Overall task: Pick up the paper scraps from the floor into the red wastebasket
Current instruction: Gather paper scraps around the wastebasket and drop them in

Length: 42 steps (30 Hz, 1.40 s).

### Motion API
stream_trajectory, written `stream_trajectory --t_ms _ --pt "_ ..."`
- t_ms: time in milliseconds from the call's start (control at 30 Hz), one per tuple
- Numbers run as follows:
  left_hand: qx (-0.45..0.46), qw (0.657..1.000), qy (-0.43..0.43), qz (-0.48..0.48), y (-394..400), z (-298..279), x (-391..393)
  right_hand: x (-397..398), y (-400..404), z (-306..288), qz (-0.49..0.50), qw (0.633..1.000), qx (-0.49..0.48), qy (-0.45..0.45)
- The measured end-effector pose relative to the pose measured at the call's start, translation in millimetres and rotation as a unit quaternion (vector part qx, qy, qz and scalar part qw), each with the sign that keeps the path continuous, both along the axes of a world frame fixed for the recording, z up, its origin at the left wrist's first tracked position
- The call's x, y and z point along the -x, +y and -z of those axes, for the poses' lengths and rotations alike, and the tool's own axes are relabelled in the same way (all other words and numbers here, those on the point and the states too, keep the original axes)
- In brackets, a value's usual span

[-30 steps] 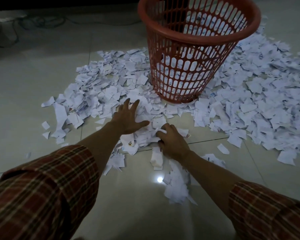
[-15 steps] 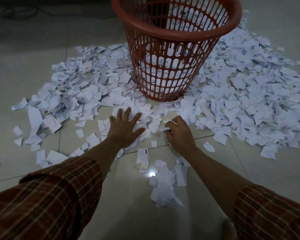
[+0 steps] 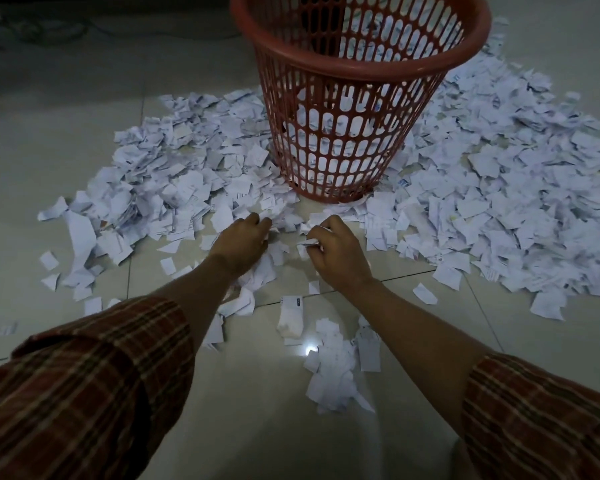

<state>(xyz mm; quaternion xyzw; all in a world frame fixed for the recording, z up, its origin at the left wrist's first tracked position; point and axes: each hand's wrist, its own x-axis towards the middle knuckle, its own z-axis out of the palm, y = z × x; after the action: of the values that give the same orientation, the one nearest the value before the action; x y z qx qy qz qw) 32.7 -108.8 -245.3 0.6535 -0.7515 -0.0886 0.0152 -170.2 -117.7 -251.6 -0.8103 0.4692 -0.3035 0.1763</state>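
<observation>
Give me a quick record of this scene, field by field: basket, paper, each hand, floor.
wastebasket: red wastebasket, upright, slotted wall, some paper visible inside
paper scraps: white paper scraps heaped on the floor around the basket base, left and right
left hand: left hand fingers curled into scraps just before the basket
right hand: right hand pinching scraps
floor: pale tiled floor, smaller scrap cluster near the person
sleeves: plaid, both arms
</observation>
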Motion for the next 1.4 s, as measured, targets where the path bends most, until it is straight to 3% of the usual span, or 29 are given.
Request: stream_trajectory --t_ms 200,467,767,1167,1400 --pt "0.044 0.995 0.062 -0.064 -11.6 -33.2 -21.5 -18.3 -5.4 -27.2 0.007 0.999 0.025 -0.042" --pt "0.188 0.968 0.126 -0.111 -30.6 -118.4 -39.7 -63.5 -16.6 -94.9 -0.006 0.991 0.102 -0.085" --pt "0.327 0.910 0.208 -0.150 -29.1 -184.4 -64.2 -103.5 -24.2 -187.2 -0.005 0.962 0.201 -0.184" --pt "0.489 0.836 0.247 -0.037 -65.3 -261.6 -13.2 -60.7 -64.6 -258.9 0.092 0.943 0.234 -0.217" --pt "0.510 0.814 0.278 0.013 -84.7 -280.1 26.8 -33.1 -81.1 -269.4 0.137 0.935 0.241 -0.223"
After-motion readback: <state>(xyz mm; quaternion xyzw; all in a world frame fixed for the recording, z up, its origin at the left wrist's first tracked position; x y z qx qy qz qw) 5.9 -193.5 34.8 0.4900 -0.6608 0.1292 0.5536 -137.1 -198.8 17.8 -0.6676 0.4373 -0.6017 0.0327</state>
